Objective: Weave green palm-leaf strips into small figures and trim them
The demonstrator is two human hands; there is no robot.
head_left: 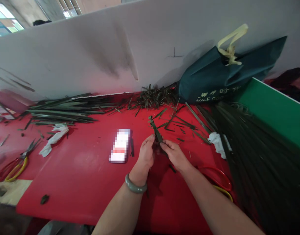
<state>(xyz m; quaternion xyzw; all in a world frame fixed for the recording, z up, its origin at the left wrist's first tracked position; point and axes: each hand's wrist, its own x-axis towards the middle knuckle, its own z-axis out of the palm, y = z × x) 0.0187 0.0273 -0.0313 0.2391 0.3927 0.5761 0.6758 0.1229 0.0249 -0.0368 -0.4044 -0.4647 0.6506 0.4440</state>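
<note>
Both hands meet over the middle of the red table (86, 176). My left hand (146, 155), with a grey-green bangle on its wrist, and my right hand (174, 155) pinch a folded strip of dark green leaf (155, 130) between their fingertips. The strip sticks up and away from the fingers, tilted to the left. Its lower end is hidden between the fingers.
A heap of long green leaf strips (64, 109) lies at the back left and a large dark bundle (260, 156) at the right. Cut scraps (155, 94) lie by the white wall. Also present: a dark green bag (218, 78), scissors (16, 163) at left, red-handled scissors (218, 179), a phone (120, 145), and white tissues (53, 138).
</note>
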